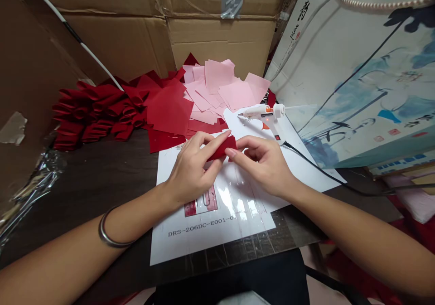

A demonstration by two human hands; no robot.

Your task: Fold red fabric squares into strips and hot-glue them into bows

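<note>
Well, two hands are in view, and both work on one small folded red cloth (222, 148), which is above the middle of a printed white sheet (210, 219). The left hand (192, 169) has a closed grip on the cloth's left end, between thumb and fingers. The right hand (261, 164) also holds it closed from the other side, with its fingers bent. Both forearms come in from the lower corners and lean toward each other, and the left wrist wears one metal bangle (108, 232).

Under the right hand lies a second white sheet (306, 160), and on it is one white glue gun (263, 112) with one black cord (322, 173). Behind the hands, on the worktop (102, 178), are many pink squares (220, 89) and many red squares (170, 110), too overlapped for an exact count. On the left side is a row of folded red pieces (91, 110). Cardboard boxes (217, 33) stand behind, and one painted paper bag (360, 78) stands at right.
</note>
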